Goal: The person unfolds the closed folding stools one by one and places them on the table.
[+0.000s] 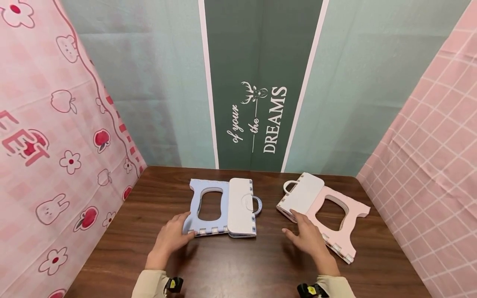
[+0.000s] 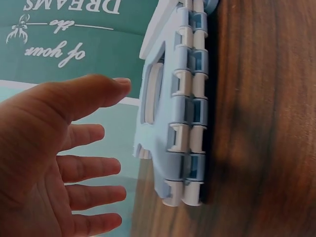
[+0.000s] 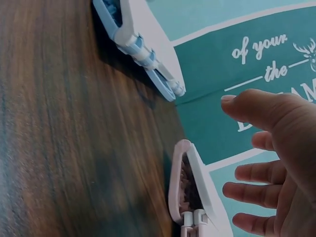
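Observation:
A folding stool in blue and white lies folded flat on the table, its loop handle pointing right. Fingers of my left hand are spread at its lower left corner, and the left wrist view shows the straight fingers of the left hand beside the hinged edge of the blue stool, gripping nothing. To the right, a pink and white folding stool lies folded at a slant, handle to the upper left. My right hand hovers over its near edge, fingers extended and thumb apart, with nothing held.
Both stools stand on a dark wood-grain table. A green cloth backdrop with lettering hangs at the table's back edge. Pink patterned cloths close off the left side and the right side.

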The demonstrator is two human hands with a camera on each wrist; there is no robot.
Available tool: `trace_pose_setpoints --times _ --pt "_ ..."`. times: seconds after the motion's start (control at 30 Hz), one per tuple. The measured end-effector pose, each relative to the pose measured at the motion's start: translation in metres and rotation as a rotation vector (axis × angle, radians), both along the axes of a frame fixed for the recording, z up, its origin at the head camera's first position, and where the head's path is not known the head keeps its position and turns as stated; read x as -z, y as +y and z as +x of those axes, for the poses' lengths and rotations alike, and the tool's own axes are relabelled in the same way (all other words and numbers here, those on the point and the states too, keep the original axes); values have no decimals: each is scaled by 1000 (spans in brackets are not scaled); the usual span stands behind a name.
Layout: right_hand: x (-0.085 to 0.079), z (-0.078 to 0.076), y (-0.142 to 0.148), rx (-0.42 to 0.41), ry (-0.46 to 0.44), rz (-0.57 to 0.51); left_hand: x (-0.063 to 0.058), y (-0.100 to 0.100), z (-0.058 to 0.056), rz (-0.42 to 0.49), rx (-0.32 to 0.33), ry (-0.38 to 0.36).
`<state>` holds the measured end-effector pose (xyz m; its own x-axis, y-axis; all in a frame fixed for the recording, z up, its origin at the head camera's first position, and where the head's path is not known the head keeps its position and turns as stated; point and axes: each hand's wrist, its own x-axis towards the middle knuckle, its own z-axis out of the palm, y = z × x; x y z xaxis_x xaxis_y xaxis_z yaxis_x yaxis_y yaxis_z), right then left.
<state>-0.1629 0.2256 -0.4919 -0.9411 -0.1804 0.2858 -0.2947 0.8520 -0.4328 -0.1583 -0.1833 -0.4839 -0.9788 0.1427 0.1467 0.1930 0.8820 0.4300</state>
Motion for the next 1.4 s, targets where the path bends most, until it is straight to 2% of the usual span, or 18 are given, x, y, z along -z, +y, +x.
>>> trace_pose_setpoints --times 0.27,0.5,0.73,1.13,1.4 --pt "5 -2 -9 -22 8 8 13 -4 0 27 -3 14" --pt "11 -6 -17 -64 -22 -29 18 -8 1 67 -20 1" --pt "19 -10 -22 -72 -74 -42 22 -12 -1 120 -23 -6" --pt "27 -18 -39 -113 -106 -158 28 -17 -7 218 -19 -86" --pt "32 -22 -53 -157 -84 -251 33 -21 -10 239 -34 -76"
